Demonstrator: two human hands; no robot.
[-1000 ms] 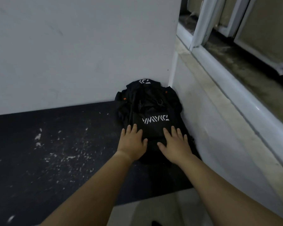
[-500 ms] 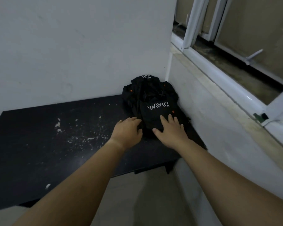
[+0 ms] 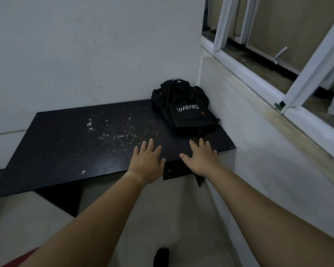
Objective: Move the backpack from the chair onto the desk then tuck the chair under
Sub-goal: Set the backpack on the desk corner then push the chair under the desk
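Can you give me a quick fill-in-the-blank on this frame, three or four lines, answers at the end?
1. The black backpack lies on the ____ desk.
2. It sits in the desk's far ____ corner, where wall meets window ledge.
3. The left hand and right hand hold ____; both are spread flat, clear of the backpack.
4. White ____ are scattered over the desk's middle.

Answers: black; right; nothing; flecks
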